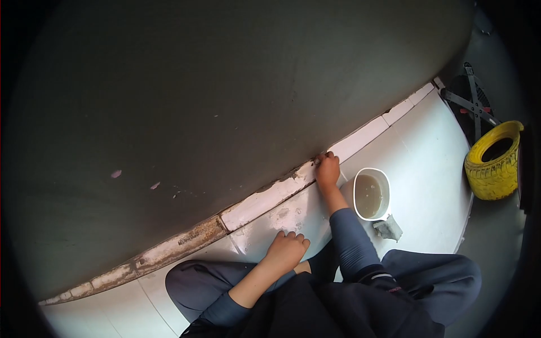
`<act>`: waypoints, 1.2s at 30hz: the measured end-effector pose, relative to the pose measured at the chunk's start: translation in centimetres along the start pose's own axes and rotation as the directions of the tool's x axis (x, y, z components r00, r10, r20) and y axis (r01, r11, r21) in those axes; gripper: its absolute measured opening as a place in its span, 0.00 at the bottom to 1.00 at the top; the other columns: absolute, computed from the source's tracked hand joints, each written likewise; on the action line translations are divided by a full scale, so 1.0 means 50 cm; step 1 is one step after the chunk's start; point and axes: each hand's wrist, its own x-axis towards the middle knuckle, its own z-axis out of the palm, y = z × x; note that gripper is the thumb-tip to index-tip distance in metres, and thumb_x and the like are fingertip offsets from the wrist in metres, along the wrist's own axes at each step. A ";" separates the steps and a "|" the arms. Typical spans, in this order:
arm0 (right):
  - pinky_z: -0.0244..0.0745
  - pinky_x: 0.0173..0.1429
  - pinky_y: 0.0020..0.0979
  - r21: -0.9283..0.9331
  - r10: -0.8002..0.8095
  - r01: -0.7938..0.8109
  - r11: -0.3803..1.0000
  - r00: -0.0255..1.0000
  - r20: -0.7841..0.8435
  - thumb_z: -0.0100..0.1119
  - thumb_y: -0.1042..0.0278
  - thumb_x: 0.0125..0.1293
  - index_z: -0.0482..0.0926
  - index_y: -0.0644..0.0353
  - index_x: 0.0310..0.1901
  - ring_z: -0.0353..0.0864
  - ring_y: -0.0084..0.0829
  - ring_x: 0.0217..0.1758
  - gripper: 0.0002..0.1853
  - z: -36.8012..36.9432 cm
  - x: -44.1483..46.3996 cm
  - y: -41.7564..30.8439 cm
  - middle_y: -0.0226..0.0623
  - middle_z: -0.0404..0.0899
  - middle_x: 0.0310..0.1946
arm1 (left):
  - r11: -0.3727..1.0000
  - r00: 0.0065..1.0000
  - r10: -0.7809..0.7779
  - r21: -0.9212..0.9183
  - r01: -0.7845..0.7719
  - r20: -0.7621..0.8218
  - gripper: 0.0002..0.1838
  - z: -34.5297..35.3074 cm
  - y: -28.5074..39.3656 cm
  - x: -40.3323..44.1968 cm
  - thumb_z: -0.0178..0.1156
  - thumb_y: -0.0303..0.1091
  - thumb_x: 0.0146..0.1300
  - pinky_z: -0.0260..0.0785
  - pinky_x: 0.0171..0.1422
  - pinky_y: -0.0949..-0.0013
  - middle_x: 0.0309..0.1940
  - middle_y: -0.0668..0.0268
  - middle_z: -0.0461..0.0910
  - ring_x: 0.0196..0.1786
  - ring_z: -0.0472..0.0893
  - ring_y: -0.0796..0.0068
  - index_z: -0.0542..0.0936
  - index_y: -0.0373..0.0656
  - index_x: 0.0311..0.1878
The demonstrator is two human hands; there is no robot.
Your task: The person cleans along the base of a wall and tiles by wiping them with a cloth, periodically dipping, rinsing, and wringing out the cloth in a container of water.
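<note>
My right hand [328, 170] is at the upper edge of a low white tile strip [270, 198] that runs along a dark grey surface. Its fingers are pinched together there, and whatever they hold, if anything, is hidden. Part of the strip near this hand has a ragged, brown-stained upper edge. My left hand [286, 250] is closed in a loose fist above my lap, touching no tool that I can see. To the right of my right forearm stands a white tub [370, 194] of cloudy brownish water. A crumpled grey cloth [388, 228] lies against its near side.
White floor tiles [425, 169] extend around my crossed legs, with wet patches [282, 217] below the strip. Further left, the strip is brown and rough [180, 242]. A yellow tyre [493, 163] and a dark cross-legged frame [473, 101] stand at the right.
</note>
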 end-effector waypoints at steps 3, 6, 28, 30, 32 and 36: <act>0.73 0.44 0.40 0.037 -0.137 0.138 0.990 0.990 -0.021 0.53 0.78 0.46 0.82 0.55 0.31 0.73 0.43 0.41 0.11 0.007 -0.041 -0.037 0.39 0.75 0.35 | 1.000 1.000 0.020 0.004 -0.020 -0.011 0.04 0.000 0.001 0.006 0.52 0.31 0.54 0.67 0.42 0.62 0.30 0.66 0.77 0.38 0.77 0.68 0.76 0.45 0.31; 0.73 0.45 0.39 0.096 -0.230 0.224 0.970 0.971 0.060 0.53 0.77 0.47 0.83 0.53 0.31 0.73 0.42 0.42 0.11 -0.021 -0.064 -0.054 0.37 0.76 0.36 | 1.000 1.000 0.020 0.000 -0.020 0.020 0.05 0.000 0.004 0.008 0.52 0.31 0.54 0.67 0.42 0.62 0.30 0.66 0.77 0.39 0.77 0.68 0.76 0.45 0.31; 0.73 0.41 0.39 0.023 -0.167 0.167 0.986 0.986 -0.010 0.53 0.79 0.45 0.82 0.53 0.28 0.74 0.42 0.37 0.11 -0.024 -0.018 0.013 0.39 0.76 0.31 | 0.975 0.946 -0.221 0.066 0.212 0.239 0.12 0.006 -0.006 -0.016 0.56 0.41 0.58 0.66 0.46 0.58 0.39 0.64 0.78 0.44 0.76 0.65 0.78 0.44 0.41; 0.73 0.40 0.40 -0.005 -0.078 0.078 0.997 0.997 0.025 0.53 0.75 0.48 0.82 0.55 0.30 0.74 0.43 0.37 0.09 -0.022 -0.003 0.018 0.39 0.77 0.34 | 0.972 0.944 -0.235 0.069 0.225 0.231 0.13 0.005 -0.008 -0.018 0.56 0.41 0.58 0.66 0.46 0.58 0.38 0.63 0.78 0.45 0.76 0.65 0.78 0.44 0.41; 0.73 0.40 0.39 -0.064 -0.039 0.038 0.997 0.999 -0.015 0.53 0.75 0.49 0.82 0.54 0.30 0.74 0.42 0.37 0.09 0.001 -0.019 0.009 0.39 0.77 0.34 | 0.973 0.948 -0.231 0.063 0.222 0.221 0.13 0.006 -0.004 -0.012 0.56 0.41 0.58 0.66 0.46 0.58 0.38 0.63 0.78 0.45 0.76 0.65 0.78 0.44 0.41; 0.73 0.41 0.37 0.026 -0.290 0.289 0.957 0.956 0.043 0.53 0.75 0.49 0.82 0.53 0.30 0.76 0.39 0.37 0.09 -0.033 -0.092 -0.044 0.35 0.78 0.32 | 0.979 0.947 -0.206 0.061 0.196 0.249 0.13 0.009 -0.001 -0.005 0.56 0.41 0.58 0.66 0.46 0.58 0.39 0.63 0.78 0.45 0.76 0.65 0.78 0.43 0.41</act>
